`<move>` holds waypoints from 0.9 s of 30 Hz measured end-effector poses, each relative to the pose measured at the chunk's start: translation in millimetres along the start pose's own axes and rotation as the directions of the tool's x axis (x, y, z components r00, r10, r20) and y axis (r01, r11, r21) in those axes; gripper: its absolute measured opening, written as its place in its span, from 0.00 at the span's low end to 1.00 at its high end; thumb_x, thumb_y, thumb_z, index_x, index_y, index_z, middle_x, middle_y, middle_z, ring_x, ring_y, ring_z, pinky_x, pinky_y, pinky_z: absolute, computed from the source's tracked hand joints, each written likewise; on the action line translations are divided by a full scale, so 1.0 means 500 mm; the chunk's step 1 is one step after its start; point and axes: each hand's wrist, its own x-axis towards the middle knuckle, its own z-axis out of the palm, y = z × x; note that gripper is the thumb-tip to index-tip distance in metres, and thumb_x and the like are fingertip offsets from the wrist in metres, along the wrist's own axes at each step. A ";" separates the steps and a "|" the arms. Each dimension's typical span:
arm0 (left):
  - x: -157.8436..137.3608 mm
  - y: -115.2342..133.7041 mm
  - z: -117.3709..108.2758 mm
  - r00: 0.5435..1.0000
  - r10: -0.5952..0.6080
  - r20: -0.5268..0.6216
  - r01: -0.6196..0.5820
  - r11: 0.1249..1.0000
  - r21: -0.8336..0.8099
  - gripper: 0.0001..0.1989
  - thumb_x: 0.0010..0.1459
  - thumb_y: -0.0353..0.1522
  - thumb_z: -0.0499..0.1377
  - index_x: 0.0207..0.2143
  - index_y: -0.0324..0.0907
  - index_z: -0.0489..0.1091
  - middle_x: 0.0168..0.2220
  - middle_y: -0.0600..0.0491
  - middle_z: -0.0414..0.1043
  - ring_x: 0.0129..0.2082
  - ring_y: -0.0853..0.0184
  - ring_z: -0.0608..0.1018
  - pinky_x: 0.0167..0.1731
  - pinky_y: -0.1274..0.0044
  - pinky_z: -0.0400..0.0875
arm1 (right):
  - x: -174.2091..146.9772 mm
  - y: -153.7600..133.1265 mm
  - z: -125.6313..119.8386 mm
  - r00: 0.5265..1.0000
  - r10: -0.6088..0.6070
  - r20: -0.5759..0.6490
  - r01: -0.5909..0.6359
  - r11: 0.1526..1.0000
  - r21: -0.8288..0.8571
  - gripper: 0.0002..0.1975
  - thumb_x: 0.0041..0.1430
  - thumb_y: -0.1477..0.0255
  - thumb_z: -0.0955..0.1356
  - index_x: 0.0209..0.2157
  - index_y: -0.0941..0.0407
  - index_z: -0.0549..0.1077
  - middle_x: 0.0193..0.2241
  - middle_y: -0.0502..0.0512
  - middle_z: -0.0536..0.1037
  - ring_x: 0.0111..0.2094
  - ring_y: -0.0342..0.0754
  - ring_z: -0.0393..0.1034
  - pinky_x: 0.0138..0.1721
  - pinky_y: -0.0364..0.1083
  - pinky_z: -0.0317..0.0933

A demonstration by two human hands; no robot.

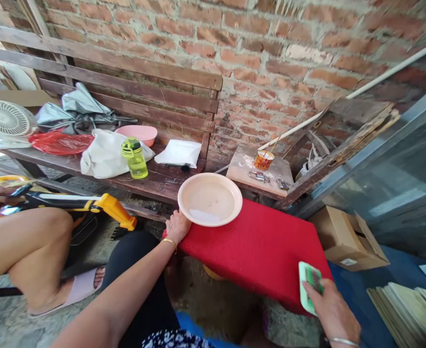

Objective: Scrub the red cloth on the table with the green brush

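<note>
My left hand (178, 226) rests on the left corner of a red cloth (256, 241) that covers a low table. It lies against the lower left side of a pale peach basin (231, 205), fingers stretched out and partly foreshortened. In the basin is shallow clear liquid with a whitish patch near the front. Over the right front edge of the cloth, my right hand (332, 304) is closed on a flat, light-green oblong object (309, 285) with a darker green middle. Motion blurs that object slightly, and its underside is hidden.
A wooden bench (155, 186) holds a green water bottle (135, 159), a pink basin (140, 133) and bags. A small board (242, 169) bears a paper cup (263, 160) and padlocks. A cardboard box (343, 237) stands right. Another person's leg (24, 246) and a toy excavator (117, 210) are left.
</note>
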 end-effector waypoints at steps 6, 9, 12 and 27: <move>-0.001 0.001 -0.013 0.997 -0.025 0.069 0.022 0.999 0.050 0.25 0.66 0.39 0.44 0.58 0.36 0.65 0.56 0.32 0.66 0.55 0.47 0.72 0.51 0.60 0.66 | -0.120 -0.337 0.030 0.914 -0.398 0.077 0.397 0.917 0.033 0.15 0.62 0.61 0.64 0.47 0.53 0.68 0.46 0.59 0.79 0.45 0.54 0.75 0.39 0.47 0.63; 0.005 -0.007 -0.006 0.998 0.005 0.059 -0.009 0.997 0.071 0.26 0.66 0.39 0.43 0.59 0.36 0.64 0.56 0.32 0.67 0.54 0.47 0.72 0.49 0.60 0.68 | -0.145 -0.454 0.049 0.827 -0.559 0.055 0.556 0.829 0.063 0.16 0.60 0.63 0.66 0.48 0.54 0.69 0.46 0.58 0.78 0.46 0.54 0.73 0.41 0.47 0.63; 0.010 -0.012 0.000 0.999 0.029 0.045 -0.032 0.997 0.077 0.26 0.66 0.40 0.43 0.59 0.36 0.65 0.55 0.33 0.67 0.54 0.47 0.73 0.49 0.60 0.68 | -0.136 -0.477 0.065 0.791 -0.611 0.035 0.607 0.791 0.077 0.18 0.59 0.64 0.66 0.50 0.55 0.69 0.46 0.59 0.77 0.47 0.54 0.73 0.42 0.48 0.63; 0.022 -0.017 0.006 0.999 -0.004 0.044 0.001 0.998 0.067 0.29 0.66 0.41 0.43 0.61 0.35 0.63 0.56 0.32 0.67 0.55 0.46 0.73 0.50 0.60 0.68 | 0.057 0.176 -0.018 0.948 0.317 0.008 -0.316 0.943 0.102 0.29 0.61 0.54 0.59 0.54 0.59 0.68 0.54 0.72 0.73 0.51 0.63 0.72 0.48 0.57 0.64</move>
